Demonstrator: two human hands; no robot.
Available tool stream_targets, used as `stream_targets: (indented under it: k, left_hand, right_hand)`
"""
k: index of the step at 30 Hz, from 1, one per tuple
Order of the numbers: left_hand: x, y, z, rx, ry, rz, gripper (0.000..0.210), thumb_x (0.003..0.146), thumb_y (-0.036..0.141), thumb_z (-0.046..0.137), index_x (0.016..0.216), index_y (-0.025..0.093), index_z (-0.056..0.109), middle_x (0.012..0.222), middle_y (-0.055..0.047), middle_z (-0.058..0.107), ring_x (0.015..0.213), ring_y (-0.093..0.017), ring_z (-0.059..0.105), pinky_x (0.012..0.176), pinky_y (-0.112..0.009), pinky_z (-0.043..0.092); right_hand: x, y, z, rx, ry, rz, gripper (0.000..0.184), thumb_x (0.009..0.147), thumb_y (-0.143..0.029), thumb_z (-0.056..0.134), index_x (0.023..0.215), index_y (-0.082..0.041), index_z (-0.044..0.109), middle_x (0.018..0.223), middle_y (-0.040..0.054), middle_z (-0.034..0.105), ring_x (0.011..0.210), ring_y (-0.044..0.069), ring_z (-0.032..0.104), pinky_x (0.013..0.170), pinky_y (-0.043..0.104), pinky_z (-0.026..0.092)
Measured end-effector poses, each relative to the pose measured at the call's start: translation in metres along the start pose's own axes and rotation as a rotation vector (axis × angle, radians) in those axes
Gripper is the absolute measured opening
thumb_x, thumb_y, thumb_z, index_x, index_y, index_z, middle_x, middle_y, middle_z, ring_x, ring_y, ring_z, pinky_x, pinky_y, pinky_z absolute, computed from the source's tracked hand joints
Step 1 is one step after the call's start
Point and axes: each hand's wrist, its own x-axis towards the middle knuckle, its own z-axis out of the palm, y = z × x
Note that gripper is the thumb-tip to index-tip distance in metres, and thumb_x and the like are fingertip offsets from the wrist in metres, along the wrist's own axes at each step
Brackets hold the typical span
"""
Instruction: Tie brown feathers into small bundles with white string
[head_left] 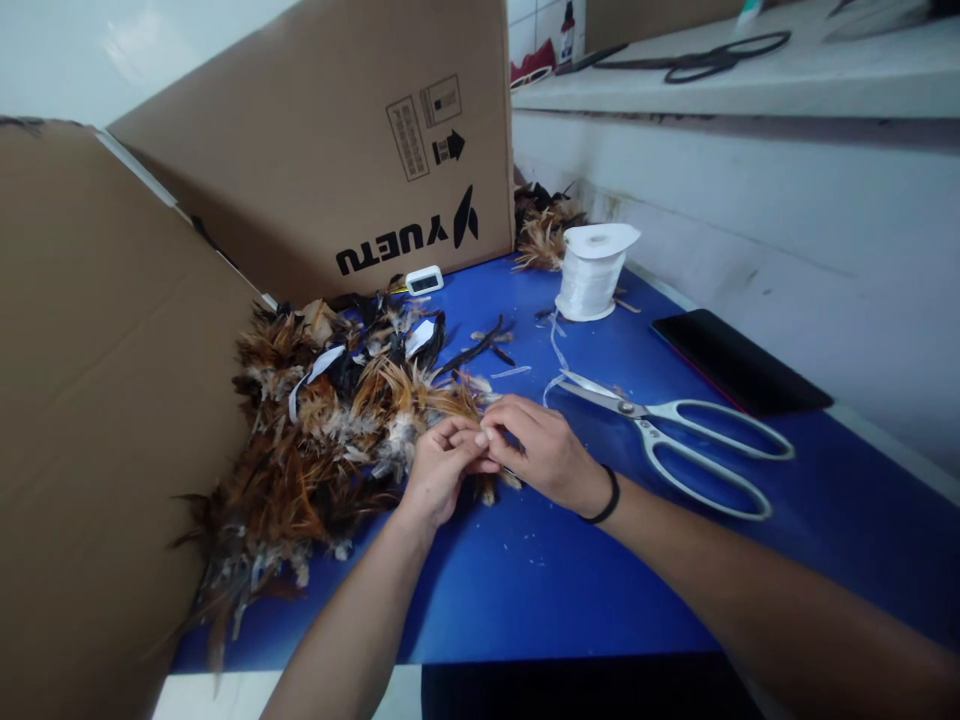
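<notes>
While a small bunch of slim tan-brown feathers (459, 402) fans out just beyond the fingertips over a glossy blue tabletop (555, 610), the bare left hand (441, 468) is narrowed to a pinch at its base, thumb against curled fingers. The right hand (546, 455), a thin black band (606, 498) round its wrist, meets it there, thumb and forefinger closed on the same bunch; exactly what lies between the tips is hidden. Just left spreads a shaggy heap of brown, black and grey feathers (300, 490). To the right lie silver metal scissors (636, 409), blades pointing left. Beyond stand a white spool of pale ribbon (592, 280) and a brown cardboard box (315, 150).
</notes>
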Motion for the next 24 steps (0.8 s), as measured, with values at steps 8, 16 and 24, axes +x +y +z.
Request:
stream_targets:
  k: [8, 16, 24]
  left_hand:
    - [0.0, 0.001, 0.001, -0.107, 0.007, -0.005, 0.027, 0.067, 0.026, 0.075, 0.085, 0.016, 0.058, 0.071, 0.002, 0.057, 0.06, -0.007, 0.06, 0.058, -0.021, 0.057]
    - [0.0001, -0.0004, 0.0004, -0.16, 0.034, 0.001, 0.028, 0.062, 0.024, 0.079, 0.074, 0.015, 0.056, 0.064, 0.004, 0.055, 0.059, -0.007, 0.061, 0.061, -0.022, 0.057]
    - [0.0038, -0.0009, -0.0018, 0.07, 0.153, 0.154, 0.031, 0.06, 0.03, 0.079, 0.079, 0.012, 0.062, 0.063, 0.0, 0.065, 0.055, -0.012, 0.063, 0.057, -0.025, 0.055]
  right_hand:
    - [-0.0013, 0.0007, 0.0028, 0.076, 0.033, 0.07, 0.012, 0.087, -0.016, 0.044, 0.085, -0.02, 0.055, 0.086, 0.0051, 0.059, 0.084, 0.016, 0.057, 0.077, 0.031, 0.047]
    - [-0.0004, -0.004, 0.0053, 0.182, 0.052, 0.145, 0.011, 0.087, -0.015, 0.046, 0.084, -0.019, 0.055, 0.084, 0.0038, 0.057, 0.081, 0.015, 0.055, 0.074, 0.029, 0.045]
    - [0.0021, -0.0013, 0.0023, 0.237, 0.033, 0.356, 0.009, 0.083, -0.018, 0.052, 0.077, -0.018, 0.058, 0.074, 0.0, 0.055, 0.067, 0.012, 0.053, 0.063, 0.025, 0.042]
